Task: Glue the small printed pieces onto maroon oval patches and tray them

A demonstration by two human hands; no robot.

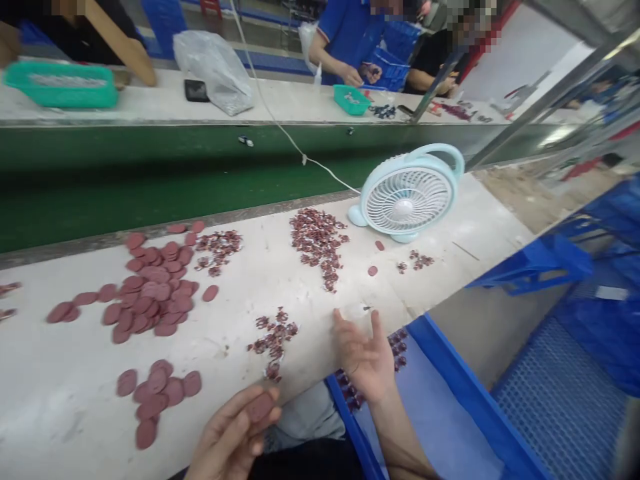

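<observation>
My left hand (233, 433), at the bottom, pinches a reddish-brown oval disc (260, 407) between thumb and fingers. Further right, my right hand (367, 357) is palm up over the table edge, its fingers curled. Between its thumb and forefinger shows a blurred, whitish translucent thing with a dark tip (354, 311); its kind is unclear. Just beyond my left hand lies a small cluster of shiny brown pieces (274, 340). A large heap of oval discs (153, 293) and a smaller group (157, 393) lie to the left.
A light-blue fan (407, 200) stands at the table's far side, its cord running up leftward. More brown pieces (317, 240) lie mid-table. Below the edge, a blue tray (445, 400) holds rows of dark pieces. Co-workers sit at the opposite bench (280, 100).
</observation>
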